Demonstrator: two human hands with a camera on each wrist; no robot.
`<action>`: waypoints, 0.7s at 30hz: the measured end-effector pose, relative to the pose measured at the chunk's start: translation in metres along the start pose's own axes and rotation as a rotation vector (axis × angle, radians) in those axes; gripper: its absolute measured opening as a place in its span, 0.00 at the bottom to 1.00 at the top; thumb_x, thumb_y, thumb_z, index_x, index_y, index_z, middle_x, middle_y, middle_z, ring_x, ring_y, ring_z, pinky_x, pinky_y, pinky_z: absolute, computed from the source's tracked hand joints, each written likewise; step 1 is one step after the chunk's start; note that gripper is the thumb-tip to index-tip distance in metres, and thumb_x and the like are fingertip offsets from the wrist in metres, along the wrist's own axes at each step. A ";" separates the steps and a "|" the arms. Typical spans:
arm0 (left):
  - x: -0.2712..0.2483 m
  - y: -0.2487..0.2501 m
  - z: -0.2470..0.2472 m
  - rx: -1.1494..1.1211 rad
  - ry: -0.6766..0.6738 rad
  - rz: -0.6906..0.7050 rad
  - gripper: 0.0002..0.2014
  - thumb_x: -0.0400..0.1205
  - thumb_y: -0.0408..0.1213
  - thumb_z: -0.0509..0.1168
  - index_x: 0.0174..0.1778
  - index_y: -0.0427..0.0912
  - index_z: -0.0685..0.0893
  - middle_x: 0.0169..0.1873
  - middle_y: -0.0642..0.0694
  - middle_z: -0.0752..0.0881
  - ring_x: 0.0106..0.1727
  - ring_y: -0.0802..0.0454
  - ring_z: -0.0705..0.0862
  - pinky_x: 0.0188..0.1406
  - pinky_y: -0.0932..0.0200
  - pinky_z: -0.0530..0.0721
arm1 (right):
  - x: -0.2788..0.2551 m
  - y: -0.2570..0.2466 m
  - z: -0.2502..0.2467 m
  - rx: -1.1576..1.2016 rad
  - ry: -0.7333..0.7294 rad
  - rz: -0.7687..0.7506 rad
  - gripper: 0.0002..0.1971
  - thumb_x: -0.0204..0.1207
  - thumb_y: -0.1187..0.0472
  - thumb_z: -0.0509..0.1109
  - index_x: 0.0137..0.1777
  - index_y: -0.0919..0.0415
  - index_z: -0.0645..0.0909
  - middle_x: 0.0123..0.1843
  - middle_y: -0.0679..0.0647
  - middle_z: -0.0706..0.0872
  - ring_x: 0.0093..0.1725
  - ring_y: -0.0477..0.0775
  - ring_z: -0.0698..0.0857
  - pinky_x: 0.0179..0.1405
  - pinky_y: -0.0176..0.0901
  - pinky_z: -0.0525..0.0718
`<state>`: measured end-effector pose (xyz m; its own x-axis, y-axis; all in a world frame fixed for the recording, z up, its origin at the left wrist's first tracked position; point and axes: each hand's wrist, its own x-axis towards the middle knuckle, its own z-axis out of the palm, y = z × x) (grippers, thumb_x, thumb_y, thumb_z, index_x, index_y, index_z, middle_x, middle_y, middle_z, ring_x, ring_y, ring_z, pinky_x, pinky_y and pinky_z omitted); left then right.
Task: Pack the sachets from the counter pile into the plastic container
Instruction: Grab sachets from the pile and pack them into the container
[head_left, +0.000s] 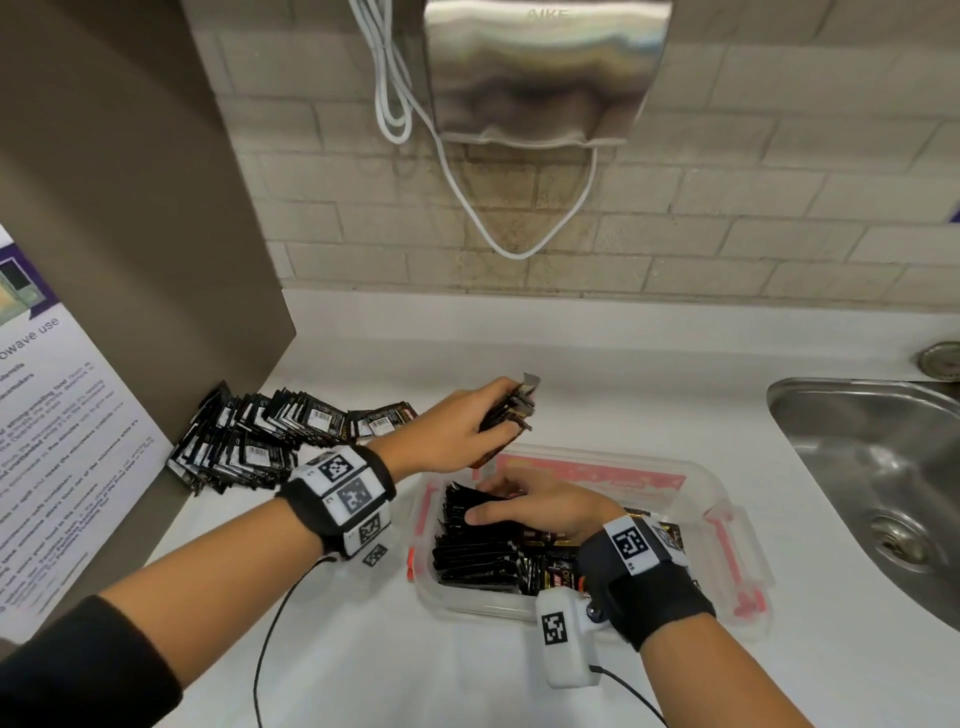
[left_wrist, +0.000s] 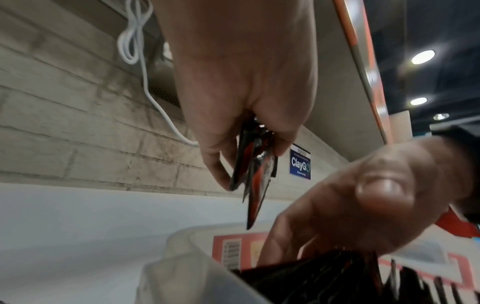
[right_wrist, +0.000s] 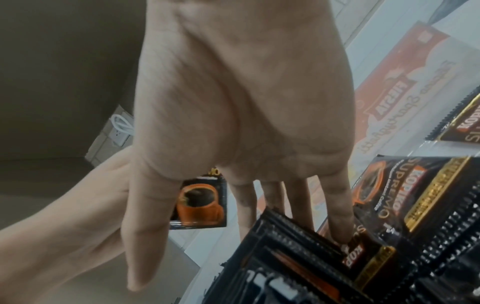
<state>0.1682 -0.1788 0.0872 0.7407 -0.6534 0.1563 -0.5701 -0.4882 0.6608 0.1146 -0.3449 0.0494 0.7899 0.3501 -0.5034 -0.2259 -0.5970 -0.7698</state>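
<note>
The left hand (head_left: 447, 431) is up over the far left corner of the plastic container (head_left: 727, 499), fingers and thumb curled round a small bunch of sachets (head_left: 511, 408) held on edge; from the left wrist view the bunch (left_wrist: 255, 170) hangs down out of the grip, clear of the box below. The right hand (head_left: 540, 506) is inside the container, fingers straight and fairly flat, pressing against the upright row of packed sachets (head_left: 478, 540); in the right wrist view its fingertips (right_wrist: 342, 232) rest on the tops of those black packets and it grips nothing. More sachets lie loose on the container floor to the right of the row, printed faces up. The container sits on the white tabletop (head_left: 363, 649), just left of the steel sink (head_left: 872, 478). The counter pile (head_left: 260, 436) lies fanned out at the left, against the brown panel (head_left: 130, 208) with its microwave notice (head_left: 57, 441), well apart from both hands. A metal dryer (head_left: 540, 67) and a looped white cable (head_left: 395, 93) hang on the tiled wall behind
</note>
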 end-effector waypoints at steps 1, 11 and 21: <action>0.002 -0.001 0.004 0.047 -0.004 0.014 0.14 0.89 0.41 0.63 0.69 0.47 0.73 0.47 0.67 0.80 0.46 0.74 0.81 0.42 0.75 0.73 | 0.000 0.000 -0.001 -0.002 0.008 0.002 0.41 0.49 0.30 0.81 0.63 0.48 0.81 0.61 0.47 0.85 0.62 0.48 0.84 0.70 0.51 0.80; -0.005 -0.022 0.020 0.283 -0.135 0.029 0.13 0.87 0.44 0.66 0.63 0.42 0.76 0.51 0.49 0.79 0.49 0.53 0.79 0.47 0.56 0.78 | -0.007 0.007 -0.011 0.137 0.051 0.035 0.09 0.72 0.57 0.80 0.47 0.51 0.83 0.45 0.46 0.86 0.44 0.40 0.85 0.42 0.32 0.78; -0.004 -0.019 0.040 0.818 -0.188 0.136 0.16 0.88 0.49 0.62 0.68 0.45 0.73 0.55 0.48 0.87 0.54 0.47 0.80 0.52 0.54 0.70 | -0.008 0.015 -0.013 0.489 0.207 0.129 0.20 0.77 0.77 0.67 0.64 0.62 0.69 0.64 0.67 0.80 0.54 0.56 0.82 0.54 0.49 0.85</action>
<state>0.1621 -0.1900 0.0443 0.6171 -0.7866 0.0239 -0.7808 -0.6158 -0.1054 0.1123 -0.3660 0.0466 0.8226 0.1175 -0.5564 -0.5284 -0.2034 -0.8242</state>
